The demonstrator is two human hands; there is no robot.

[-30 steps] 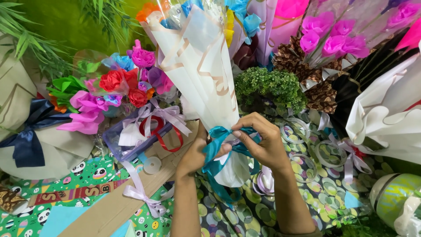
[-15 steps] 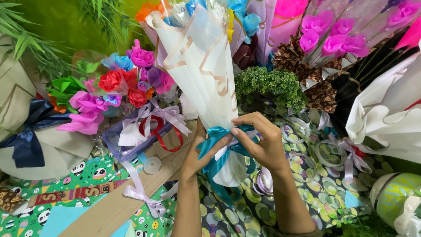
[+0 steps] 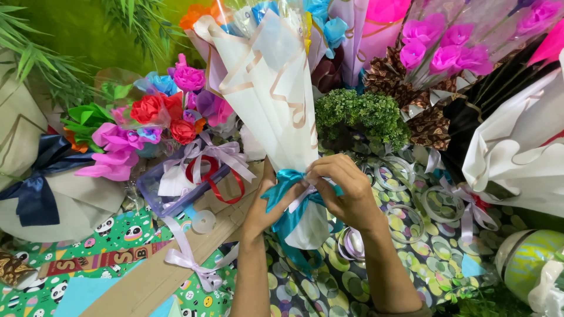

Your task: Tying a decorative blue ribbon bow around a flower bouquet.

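Note:
A bouquet wrapped in white paper with gold-edged folds stands upright in the middle, with blue and orange paper flowers at its top. A teal ribbon is tied around its narrow neck. My left hand grips the wrap's stem and the ribbon from the left. My right hand pinches the ribbon's knot from the right. Both hands touch each other at the knot. Teal ribbon tails hang down below the hands.
A colourful paper-flower bouquet with lilac and red ribbons lies at the left. A beige bouquet with a navy bow is at the far left. A green plant ball, pink flowers and a white wrap crowd the right. Patterned wrapping paper lies below.
The bouquet has shifted slightly left and my fingers have worked along the teal ribbon, drawing the knot tighter at the neck.

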